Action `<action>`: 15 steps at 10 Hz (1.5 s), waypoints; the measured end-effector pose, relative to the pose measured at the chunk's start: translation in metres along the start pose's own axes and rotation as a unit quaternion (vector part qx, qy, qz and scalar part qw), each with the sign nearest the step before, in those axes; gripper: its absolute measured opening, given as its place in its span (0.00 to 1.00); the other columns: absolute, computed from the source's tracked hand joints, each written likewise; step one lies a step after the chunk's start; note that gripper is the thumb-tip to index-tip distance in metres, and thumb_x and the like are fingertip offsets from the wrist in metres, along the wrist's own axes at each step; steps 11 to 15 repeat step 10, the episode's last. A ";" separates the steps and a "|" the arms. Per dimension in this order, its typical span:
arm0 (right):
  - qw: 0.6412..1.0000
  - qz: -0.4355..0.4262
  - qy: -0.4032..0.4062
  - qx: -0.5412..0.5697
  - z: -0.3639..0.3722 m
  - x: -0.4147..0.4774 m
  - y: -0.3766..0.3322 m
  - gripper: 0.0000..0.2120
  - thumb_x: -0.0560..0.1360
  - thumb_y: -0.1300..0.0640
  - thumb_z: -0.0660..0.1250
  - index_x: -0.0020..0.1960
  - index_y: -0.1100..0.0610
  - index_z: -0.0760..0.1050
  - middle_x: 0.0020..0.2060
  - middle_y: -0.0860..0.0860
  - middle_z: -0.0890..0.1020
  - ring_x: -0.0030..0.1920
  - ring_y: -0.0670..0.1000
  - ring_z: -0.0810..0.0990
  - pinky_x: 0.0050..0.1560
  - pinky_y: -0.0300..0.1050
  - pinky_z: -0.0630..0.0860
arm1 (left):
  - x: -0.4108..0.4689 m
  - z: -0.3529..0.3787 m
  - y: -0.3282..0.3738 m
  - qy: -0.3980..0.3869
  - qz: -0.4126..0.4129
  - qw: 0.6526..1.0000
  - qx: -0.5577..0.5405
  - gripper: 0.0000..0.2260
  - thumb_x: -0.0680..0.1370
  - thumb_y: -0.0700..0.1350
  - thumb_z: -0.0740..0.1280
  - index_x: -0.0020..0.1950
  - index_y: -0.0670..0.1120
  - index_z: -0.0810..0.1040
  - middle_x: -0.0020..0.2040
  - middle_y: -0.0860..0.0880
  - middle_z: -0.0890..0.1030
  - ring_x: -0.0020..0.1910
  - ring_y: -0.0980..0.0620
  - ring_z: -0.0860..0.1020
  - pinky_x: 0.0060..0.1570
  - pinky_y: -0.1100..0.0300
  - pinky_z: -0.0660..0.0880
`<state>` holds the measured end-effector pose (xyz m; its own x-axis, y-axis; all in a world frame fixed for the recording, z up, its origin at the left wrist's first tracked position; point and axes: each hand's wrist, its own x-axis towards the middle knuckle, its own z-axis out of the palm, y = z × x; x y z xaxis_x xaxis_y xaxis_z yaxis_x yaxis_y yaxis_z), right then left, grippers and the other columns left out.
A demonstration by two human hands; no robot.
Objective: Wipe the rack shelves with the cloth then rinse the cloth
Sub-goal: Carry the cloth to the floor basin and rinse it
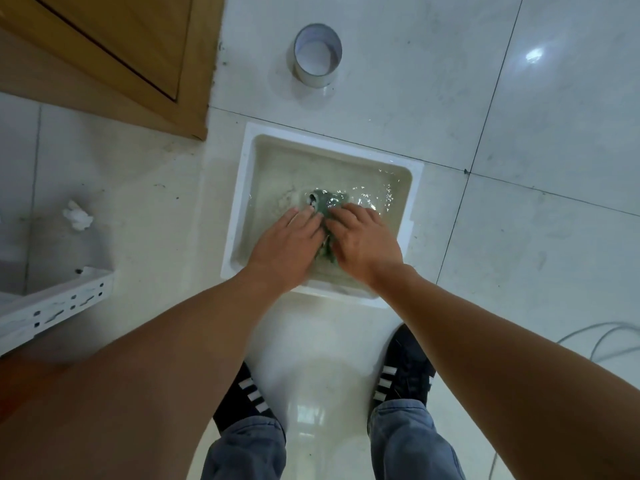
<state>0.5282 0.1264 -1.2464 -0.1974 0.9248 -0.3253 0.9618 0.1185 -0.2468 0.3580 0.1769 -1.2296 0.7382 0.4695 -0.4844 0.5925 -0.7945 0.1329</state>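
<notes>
Pale glossy floor tiles (554, 116) with dark grout lines cover the area, marked with grey scuffs and specks. Set at floor level is a square white basin (239, 209) holding shallow, rippling water.

The left hand (289, 245) and the right hand (363, 242) are both lowered into the basin, backs up, side by side and nearly touching. Between them sits the green cloth (325, 207), bunched and wet; part of it shows past the fingertips, another strip between the two palms. Both hands press and clutch the cloth, fingers curled down onto it. Just beyond the cloth lies the round drain (314, 196), partly covered by it.

Both forearms are bare. Below them stand two dark shoes with white stripes, left shoe (247, 396) and right shoe (403, 372), with blue jeans (408, 441) over them, on the tiles just short of the basin's near rim.

Beyond the basin, a short white pipe stub (318, 55) rises from the floor, open at the top. To the upper left is a wooden door panel (104, 53). At the left edge, a white perforated rack beam (59, 303) projects into view. A crumpled white scrap (78, 216) lies on the tiles beyond it. At the right edge, a thin grey cable (595, 341) loops across the floor.
</notes>
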 end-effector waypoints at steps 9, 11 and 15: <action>0.940 -0.048 -0.294 -0.164 -0.021 -0.036 0.005 0.30 0.83 0.41 0.45 0.81 0.53 0.53 0.81 0.52 0.45 0.80 0.56 0.40 0.78 0.55 0.35 | -0.013 -0.017 -0.015 -0.170 -0.006 0.985 0.018 0.26 0.77 0.43 0.59 0.76 0.45 0.64 0.77 0.45 0.62 0.78 0.45 0.56 0.77 0.48 0.49; 0.952 -0.039 -0.268 -0.144 -0.034 -0.031 -0.002 0.29 0.84 0.43 0.45 0.81 0.54 0.55 0.81 0.51 0.50 0.81 0.55 0.43 0.78 0.55 0.37 | -0.018 -0.020 -0.016 -0.155 -0.006 0.987 0.031 0.22 0.78 0.45 0.60 0.72 0.45 0.69 0.75 0.45 0.65 0.75 0.45 0.61 0.76 0.49 0.53; 0.952 -0.039 -0.268 -0.144 -0.034 -0.031 -0.002 0.29 0.84 0.43 0.45 0.81 0.54 0.55 0.81 0.51 0.50 0.81 0.55 0.43 0.78 0.55 0.37 | -0.018 -0.020 -0.016 -0.155 -0.006 0.987 0.031 0.22 0.78 0.45 0.60 0.72 0.45 0.69 0.75 0.45 0.65 0.75 0.45 0.61 0.76 0.49 0.53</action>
